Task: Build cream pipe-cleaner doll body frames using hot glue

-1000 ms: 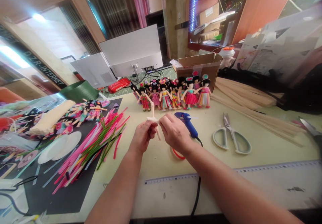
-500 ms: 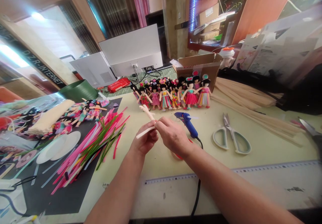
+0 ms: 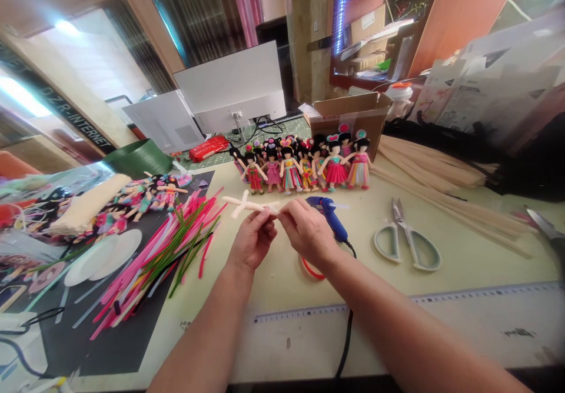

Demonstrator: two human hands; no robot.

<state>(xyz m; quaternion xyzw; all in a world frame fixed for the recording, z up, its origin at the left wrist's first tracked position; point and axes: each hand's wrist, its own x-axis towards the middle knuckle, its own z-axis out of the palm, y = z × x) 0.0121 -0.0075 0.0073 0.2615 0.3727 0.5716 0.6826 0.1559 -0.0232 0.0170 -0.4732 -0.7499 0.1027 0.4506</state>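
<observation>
A cream pipe-cleaner doll body point(image 3: 245, 205) with short crossing limbs is held above the table, pointing left. My left hand point(image 3: 253, 237) pinches it from below, fingers curled. My right hand point(image 3: 309, 231) has its thumb and fingertips closed on the right end of the same piece, close to the left fingertips. The exact grip is partly hidden by the fingers. Behind the right hand lies a blue glue gun point(image 3: 333, 219), its dark cord running to the front edge. A red ring point(image 3: 312, 269) shows below the right wrist, partly covered.
Finished pipe-cleaner dolls point(image 3: 291, 166) stand before a cardboard box point(image 3: 353, 110). Scissors point(image 3: 404, 237) lie right, near beige pipe cleaners point(image 3: 436, 175). Coloured pipe cleaners point(image 3: 163, 252) and white plates point(image 3: 117, 255) are on the left. A ruler strip point(image 3: 304, 312) runs along the front.
The doll body has swung from pointing up and away to lying sideways toward the left. The loose white end that stuck out lower left no longer shows there. Both hands keep their grip.
</observation>
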